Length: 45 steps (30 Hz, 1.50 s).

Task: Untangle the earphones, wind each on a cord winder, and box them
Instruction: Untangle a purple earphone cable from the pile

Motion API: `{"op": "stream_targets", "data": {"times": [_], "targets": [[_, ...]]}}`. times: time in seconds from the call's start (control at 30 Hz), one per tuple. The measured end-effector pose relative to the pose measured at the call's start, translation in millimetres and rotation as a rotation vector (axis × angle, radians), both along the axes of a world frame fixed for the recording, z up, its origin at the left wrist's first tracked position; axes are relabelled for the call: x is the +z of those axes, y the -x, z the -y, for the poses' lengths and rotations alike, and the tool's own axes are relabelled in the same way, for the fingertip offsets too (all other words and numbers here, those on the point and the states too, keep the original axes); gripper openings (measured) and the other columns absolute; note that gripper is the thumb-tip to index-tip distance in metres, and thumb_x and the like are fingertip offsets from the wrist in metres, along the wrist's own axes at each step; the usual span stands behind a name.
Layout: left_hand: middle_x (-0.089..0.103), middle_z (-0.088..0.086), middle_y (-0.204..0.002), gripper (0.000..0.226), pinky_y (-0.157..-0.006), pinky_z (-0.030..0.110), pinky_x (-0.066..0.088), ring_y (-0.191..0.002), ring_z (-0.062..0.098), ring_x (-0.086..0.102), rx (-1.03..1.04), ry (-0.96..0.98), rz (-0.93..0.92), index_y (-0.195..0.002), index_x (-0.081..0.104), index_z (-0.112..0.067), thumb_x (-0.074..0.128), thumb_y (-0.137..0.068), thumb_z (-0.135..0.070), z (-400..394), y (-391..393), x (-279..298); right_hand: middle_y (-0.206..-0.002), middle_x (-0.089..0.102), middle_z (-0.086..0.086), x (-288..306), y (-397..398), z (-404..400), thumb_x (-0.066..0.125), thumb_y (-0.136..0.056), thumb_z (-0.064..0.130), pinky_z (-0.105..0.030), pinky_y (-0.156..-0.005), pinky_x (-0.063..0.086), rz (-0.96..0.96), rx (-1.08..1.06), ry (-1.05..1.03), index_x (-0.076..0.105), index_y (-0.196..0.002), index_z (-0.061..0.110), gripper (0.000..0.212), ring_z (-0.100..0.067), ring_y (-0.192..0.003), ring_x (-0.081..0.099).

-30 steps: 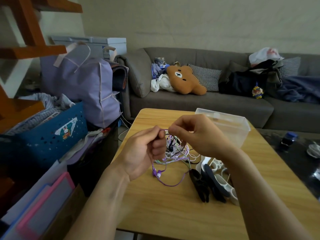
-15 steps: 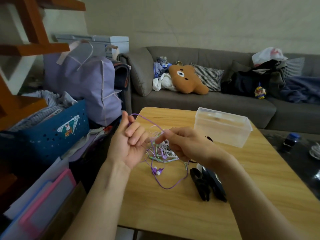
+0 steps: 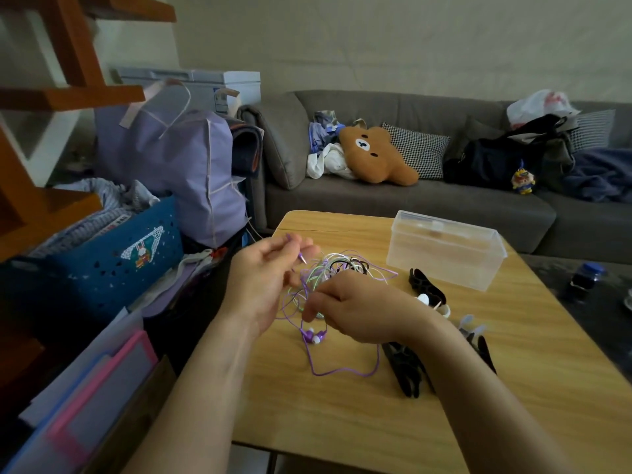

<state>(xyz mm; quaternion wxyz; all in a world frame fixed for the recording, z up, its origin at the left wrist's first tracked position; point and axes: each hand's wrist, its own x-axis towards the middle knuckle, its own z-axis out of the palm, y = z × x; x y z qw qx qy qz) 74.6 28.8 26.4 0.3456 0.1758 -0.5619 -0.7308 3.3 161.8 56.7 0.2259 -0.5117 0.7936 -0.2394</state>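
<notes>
A tangle of purple, green, white and black earphone cords (image 3: 337,270) lies on the wooden table (image 3: 342,412). My left hand (image 3: 265,280) is raised palm up and pinches the purple cord near its plug (image 3: 301,258). Just right of it, my right hand (image 3: 355,307) pinches cords at the lower edge of the tangle. Two purple earbuds (image 3: 314,336) dangle below it, and a purple loop (image 3: 342,371) trails on the table. Black cord winders (image 3: 407,369) lie by my right forearm, with another black one (image 3: 425,285) and a white one (image 3: 424,299) farther back. The clear plastic box (image 3: 444,249) stands behind.
A grey sofa (image 3: 410,203) with a bear cushion, pillows and bags runs behind the table. Left of the table stand a blue basket (image 3: 113,258), a lilac bag (image 3: 178,165) and folders (image 3: 85,388). A dark low table (image 3: 588,295) sits at the right.
My left hand has pulled the purple cord's plug end free and now holds it near the plug. My right hand has dropped lower onto the tangle. The view has tilted down.
</notes>
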Motion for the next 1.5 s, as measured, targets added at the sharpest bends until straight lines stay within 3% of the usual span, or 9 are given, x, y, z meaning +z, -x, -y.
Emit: {"op": "stream_targets", "data": {"times": [0.13, 0.27, 0.47, 0.67, 0.83, 0.97, 1.17, 1.4, 1.5], "targets": [[0.071, 0.004, -0.087, 0.025, -0.055, 0.019, 0.05, -0.068, 0.003, 0.067, 0.016, 0.475, 0.194, -0.097, 0.065, -0.01, 0.045, -0.099, 0.005, -1.6, -1.8, -8.3, -0.064, 0.058, 0.002, 6.5, 6.1, -9.0, 0.04, -0.107, 0.028, -0.027, -0.053, 0.051, 0.14, 0.002, 0.036, 0.068, -0.096, 0.008, 0.035, -0.014, -0.052, 0.058], [0.06, -0.005, -0.067, 0.026, -0.056, 0.009, 0.04, -0.053, -0.001, 0.051, -0.099, 0.594, 0.297, -0.095, 0.066, -0.002, 0.042, -0.099, 0.008, -7.2, -0.5, -6.0, -0.052, 0.053, 0.009, 11.2, 21.2, -14.8, 0.056, -0.101, 0.035, -0.028, -0.051, 0.041, 0.021, -0.051, 0.234, 0.067, -0.071, 0.025, 0.034, -0.008, -0.048, 0.047], [0.049, 0.0, -0.063, 0.024, -0.047, 0.022, 0.018, -0.05, 0.009, 0.037, -0.256, 0.218, 0.277, -0.083, 0.058, -0.01, 0.042, -0.1, -0.002, -18.6, -0.1, 6.1, -0.051, 0.048, 0.005, 14.9, 44.2, -28.2, 0.073, -0.09, 0.032, -0.018, -0.047, 0.031, -0.025, -0.198, 0.532, 0.074, -0.076, 0.01, 0.025, -0.003, -0.047, 0.036], [0.036, -0.004, -0.058, 0.035, -0.042, 0.019, 0.014, -0.046, 0.008, 0.021, -0.391, 0.221, 0.285, -0.075, 0.045, -0.013, 0.034, -0.108, -0.023, -21.4, 0.1, 5.0, -0.054, 0.046, 0.001, -3.7, 58.4, -25.0, 0.071, -0.092, 0.028, -0.02, -0.048, 0.029, 0.016, -0.273, 0.604, 0.075, -0.078, 0.012, 0.022, -0.006, -0.048, 0.034], [0.059, 0.002, -0.061, 0.033, -0.038, 0.019, 0.027, -0.043, 0.011, 0.043, -0.185, -0.086, -0.061, -0.083, 0.048, -0.008, 0.03, -0.109, -0.017, -29.0, 8.7, 3.8, -0.048, 0.05, 0.009, -16.6, 54.4, -15.9, 0.056, -0.1, 0.024, -0.026, -0.05, 0.035, 0.078, -0.184, 0.302, 0.072, -0.08, 0.026, 0.026, -0.011, -0.046, 0.041], [0.074, 0.01, -0.084, 0.016, -0.04, 0.015, 0.037, -0.07, 0.016, 0.071, -0.225, -0.293, -0.194, -0.093, 0.056, -0.005, 0.042, -0.102, -0.007, -24.1, 6.1, 9.4, -0.049, 0.056, 0.017, -15.3, 40.0, -8.2, 0.052, -0.102, 0.026, -0.024, -0.053, 0.04, 0.018, -0.105, 0.143, 0.067, -0.078, 0.03, 0.029, -0.003, -0.045, 0.046], [0.073, 0.018, -0.107, 0.018, -0.046, 0.01, 0.043, -0.098, 0.025, 0.073, -0.273, -0.507, -0.321, -0.086, 0.061, -0.003, 0.046, -0.093, 0.004, -20.7, 1.9, 11.6, -0.065, 0.061, 0.009, -5.7, 27.5, -6.8, 0.045, -0.101, 0.014, -0.019, -0.051, 0.041, 0.027, -0.086, 0.125, 0.069, -0.095, 0.023, 0.027, -0.007, -0.05, 0.05], [0.077, 0.001, -0.096, 0.026, -0.041, 0.016, 0.042, -0.071, 0.013, 0.072, 0.108, 0.322, -0.076, -0.097, 0.067, -0.016, 0.048, -0.101, 0.001, -21.8, 0.6, 4.1, -0.06, 0.06, 0.004, 8.1, 8.1, -10.1, 0.048, -0.105, 0.024, -0.023, -0.042, 0.04, 0.257, 0.025, 0.15, 0.068, -0.095, 0.012, 0.025, -0.008, -0.043, 0.043], [0.072, -0.001, -0.076, 0.021, -0.046, 0.018, 0.043, -0.053, 0.008, 0.059, 0.012, 0.451, -0.022, -0.094, 0.067, -0.016, 0.053, -0.099, -0.001, -19.5, -0.6, -0.2, -0.049, 0.054, 0.004, 12.6, 7.4, -12.7, 0.05, -0.104, 0.032, -0.018, -0.039, 0.032, 0.246, 0.006, 0.315, 0.069, -0.084, 0.005, 0.039, -0.006, -0.037, 0.038]]}}
